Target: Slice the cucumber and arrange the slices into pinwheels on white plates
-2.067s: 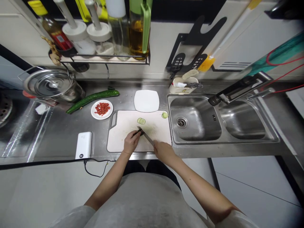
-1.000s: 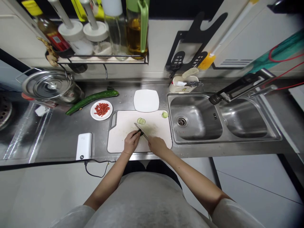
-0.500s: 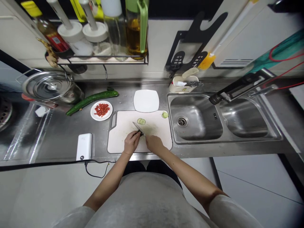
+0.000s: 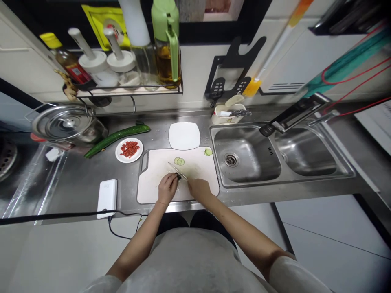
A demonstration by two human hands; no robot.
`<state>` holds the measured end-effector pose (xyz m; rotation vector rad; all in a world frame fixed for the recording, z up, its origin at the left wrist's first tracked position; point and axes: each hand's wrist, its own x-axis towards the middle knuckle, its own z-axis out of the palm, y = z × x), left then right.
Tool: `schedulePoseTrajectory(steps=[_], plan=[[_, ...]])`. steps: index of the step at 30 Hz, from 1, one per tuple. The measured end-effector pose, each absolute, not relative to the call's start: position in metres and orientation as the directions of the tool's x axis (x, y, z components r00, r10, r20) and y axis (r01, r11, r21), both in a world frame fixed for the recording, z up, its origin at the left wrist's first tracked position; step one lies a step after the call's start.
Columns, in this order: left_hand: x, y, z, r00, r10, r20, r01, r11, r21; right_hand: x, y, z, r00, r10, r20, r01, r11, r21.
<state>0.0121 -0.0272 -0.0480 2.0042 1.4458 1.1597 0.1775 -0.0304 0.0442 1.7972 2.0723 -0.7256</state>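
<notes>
My left hand [image 4: 168,188] is closed, its fingertips pressing a small dark-green cucumber piece [image 4: 179,176] against the white cutting board [image 4: 149,185]. My fingers hide most of that piece. Wrapped round the handle of a knife [image 4: 176,169] is my right hand [image 4: 199,189]; the blade points up and left, right beside the cucumber piece. Just beyond the blade a couple of pale cucumber slices [image 4: 179,161] lie overlapped on the board. More slices [image 4: 208,151] rest at its far right corner. Touching the board's far edge is a white square plate [image 4: 184,136].
A long cucumber [image 4: 117,139] and a round plate [image 4: 118,156] of chopped red pieces lie to the left, near a lidded steel pot [image 4: 65,122]. A white power bank [image 4: 106,197] is at the front edge. The double sink [image 4: 247,152] is right; a bottle rack [image 4: 131,90] hangs above.
The view has shifted slightly. The knife blade has moved a little to the right off the cucumber piece, whose dark-green side now shows at my left fingertips. Both hands stay over the board.
</notes>
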Motion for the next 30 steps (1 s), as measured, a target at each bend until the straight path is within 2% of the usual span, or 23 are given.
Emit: schedulePoseTrajectory(steps=[3,7,9,11,14,16,18,21,24,28,30], plan=[[0.013,-0.029,-0.038,0.005,0.946,0.326,0.547,-0.275,0.79,0.195,-0.032,0.046,-0.113,0.879,-0.463,0.992,0.075,-0.101],[0.009,-0.022,-0.013,-0.304,0.923,0.235,0.486,-0.061,0.872,0.222,-0.036,0.047,-0.09,0.966,-0.244,0.996,0.087,-0.021],[0.007,-0.01,0.003,-0.348,0.909,0.228,0.498,-0.027,0.867,0.232,-0.038,0.046,-0.095,0.987,-0.128,0.995,0.097,0.004],[0.008,0.006,0.018,-0.17,0.961,0.219,0.564,-0.087,0.821,0.239,-0.039,0.045,-0.124,0.992,-0.021,0.992,0.124,0.02],[0.018,0.029,0.036,0.263,0.958,0.118,0.603,-0.259,0.754,0.244,-0.04,0.044,-0.195,0.976,0.1,0.981,0.192,0.039],[0.026,0.04,0.043,0.418,0.907,0.054,0.618,-0.327,0.715,0.246,-0.04,0.043,-0.235,0.96,0.153,0.972,0.23,0.051],[0.034,0.047,0.047,0.495,0.869,0.003,0.626,-0.359,0.692,0.247,-0.04,0.042,-0.265,0.946,0.188,0.964,0.258,0.058],[0.043,0.049,0.05,0.55,0.834,-0.041,0.614,-0.37,0.697,0.247,-0.041,0.042,-0.277,0.942,0.192,0.961,0.271,0.057],[0.048,0.049,0.047,0.543,0.839,-0.048,0.588,-0.339,0.734,0.249,-0.043,0.044,-0.247,0.962,0.118,0.969,0.244,0.034],[0.046,0.058,0.029,0.396,0.908,-0.132,0.524,-0.106,0.845,0.258,-0.052,0.047,-0.184,0.981,-0.055,0.983,0.184,-0.005],[0.043,0.068,0.017,0.301,0.938,-0.17,0.51,-0.007,0.86,0.266,-0.059,0.048,-0.151,0.982,-0.116,0.989,0.149,-0.019]])
